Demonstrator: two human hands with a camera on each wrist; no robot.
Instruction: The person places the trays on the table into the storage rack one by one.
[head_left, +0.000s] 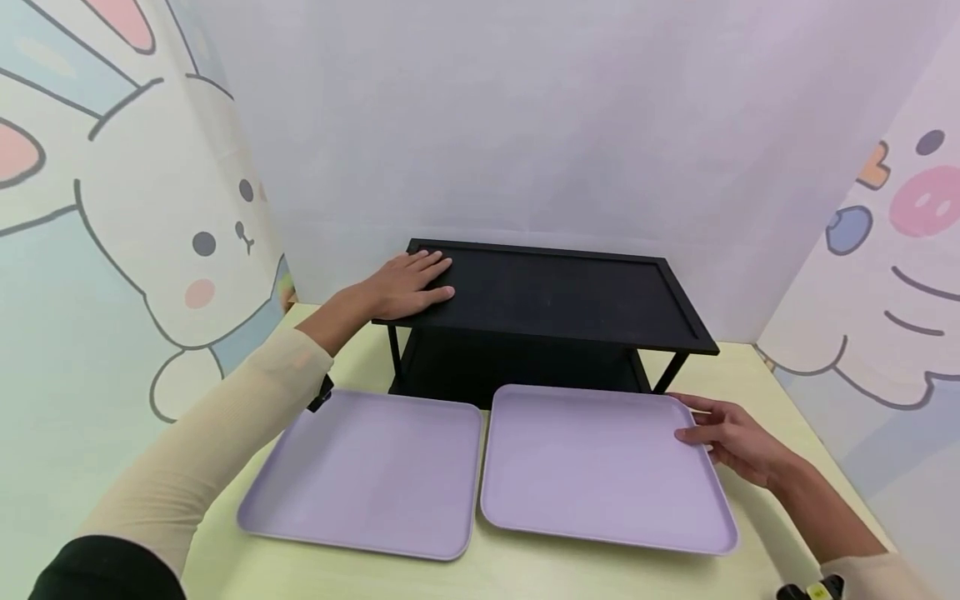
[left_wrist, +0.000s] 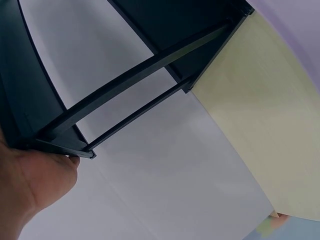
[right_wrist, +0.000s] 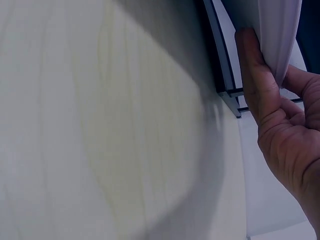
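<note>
A black two-tier shelf (head_left: 555, 296) stands at the back of a pale yellow table (head_left: 525, 575). My left hand (head_left: 408, 283) lies flat on the shelf top's front left corner, fingers straight. The left wrist view shows its palm (left_wrist: 35, 185) against the shelf frame (left_wrist: 135, 75). Two empty lilac trays lie side by side in front of the shelf, the left tray (head_left: 367, 471) and the right tray (head_left: 592, 467). My right hand (head_left: 731, 437) pinches the right tray's far right corner. In the right wrist view the tray rim (right_wrist: 280, 30) sits between thumb and fingers (right_wrist: 255, 75).
Panels close the table in: a cartoon rabbit panel (head_left: 150, 208) on the left, a plain white wall (head_left: 525, 125) behind, and a cartoon panel (head_left: 892, 250) on the right. The shelf's lower tier is dark and its contents cannot be seen.
</note>
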